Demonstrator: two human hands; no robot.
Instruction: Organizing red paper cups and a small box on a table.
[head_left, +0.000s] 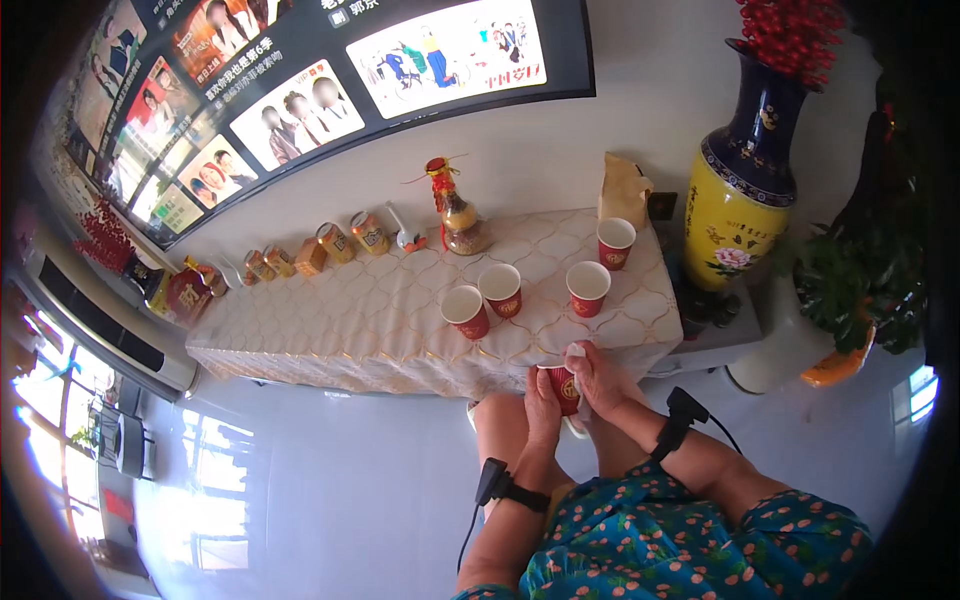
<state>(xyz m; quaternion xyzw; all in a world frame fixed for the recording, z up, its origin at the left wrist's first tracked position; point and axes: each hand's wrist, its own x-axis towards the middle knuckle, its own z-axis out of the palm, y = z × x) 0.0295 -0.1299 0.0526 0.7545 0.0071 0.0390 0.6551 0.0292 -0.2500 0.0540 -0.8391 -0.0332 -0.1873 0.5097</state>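
Observation:
Above my lap, my left hand (543, 405) grips the side of a red paper cup (568, 391) with a gold emblem. A white tissue (576, 351) is in my right hand (600, 381), pressed at the cup's rim and side; the cup's inside is hidden. Just beyond, on a cabinet with a patterned tablecloth (360, 315), two like cups stand side by side, a left cup (472, 327) and a right cup (508, 304). Farther right are a third cup (587, 304) and, behind it, a fourth (615, 256) in front of a brown paper bag (624, 187).
A gourd ornament (459, 217), a white bottle-shaped item (409, 237) and several drink cans (370, 232) line the cabinet's back. A television (480, 109) hangs above. Right of the cabinet rise a tall yellow-and-blue vase (739, 202) and a potted plant (840, 292).

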